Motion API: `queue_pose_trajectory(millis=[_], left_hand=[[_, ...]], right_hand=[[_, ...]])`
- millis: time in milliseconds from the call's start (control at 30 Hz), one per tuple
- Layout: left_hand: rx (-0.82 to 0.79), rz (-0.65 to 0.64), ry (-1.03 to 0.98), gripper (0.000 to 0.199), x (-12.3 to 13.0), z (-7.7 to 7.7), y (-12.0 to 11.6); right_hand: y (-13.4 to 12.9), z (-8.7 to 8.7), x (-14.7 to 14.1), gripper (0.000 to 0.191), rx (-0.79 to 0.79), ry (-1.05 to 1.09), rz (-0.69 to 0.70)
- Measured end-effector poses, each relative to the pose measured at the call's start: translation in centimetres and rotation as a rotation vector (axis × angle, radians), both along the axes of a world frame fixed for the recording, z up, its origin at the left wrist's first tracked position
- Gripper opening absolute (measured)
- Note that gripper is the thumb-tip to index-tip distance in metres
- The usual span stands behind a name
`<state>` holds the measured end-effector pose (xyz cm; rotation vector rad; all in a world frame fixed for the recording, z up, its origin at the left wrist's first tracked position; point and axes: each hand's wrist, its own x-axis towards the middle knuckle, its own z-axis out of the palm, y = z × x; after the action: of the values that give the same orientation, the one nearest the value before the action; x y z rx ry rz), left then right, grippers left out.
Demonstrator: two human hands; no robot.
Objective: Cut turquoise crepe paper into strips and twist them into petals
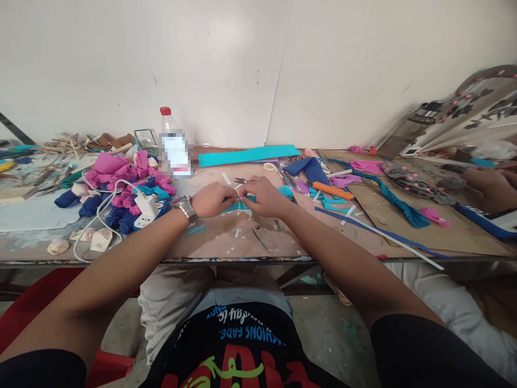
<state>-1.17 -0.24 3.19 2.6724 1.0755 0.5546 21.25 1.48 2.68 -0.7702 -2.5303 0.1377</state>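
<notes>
My left hand (215, 199), with a metal-banded watch on its wrist, is closed in a pinch near the middle of the table. Its fingertips meet those of my right hand (262, 196), which is pinched too. Between and just below them shows a turquoise strip (244, 205) of cloth or crepe paper, partly hidden by the fingers. Behind the hands, a small pair of scissors (241, 181) lies on the table. A longer flat turquoise strip (248, 155) lies farther back, near the wall.
Pink, blue and cream rolled pieces (117, 172) crowd the left, with a white charger (146, 207) and cable. A bottle (166, 119) and a lit phone (176, 153) stand behind. An orange-handled cutter (332, 191) lies right. Another person's hand (488, 186) is far right.
</notes>
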Motion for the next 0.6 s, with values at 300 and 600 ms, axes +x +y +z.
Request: queue_pose_trajectory(millis=[300,600], left_hand=[[-0.132,-0.013,-0.055,0.036,-0.3,0.3,0.2],[-0.319,0.027,-0.017,0.035,-0.6,1.1,-0.1]], right_hand=[[0.2,0.1,0.0,0.013,-0.025,0.016,0.022],[0.4,0.2,0.4,0.015,-0.028,0.026,0.039]])
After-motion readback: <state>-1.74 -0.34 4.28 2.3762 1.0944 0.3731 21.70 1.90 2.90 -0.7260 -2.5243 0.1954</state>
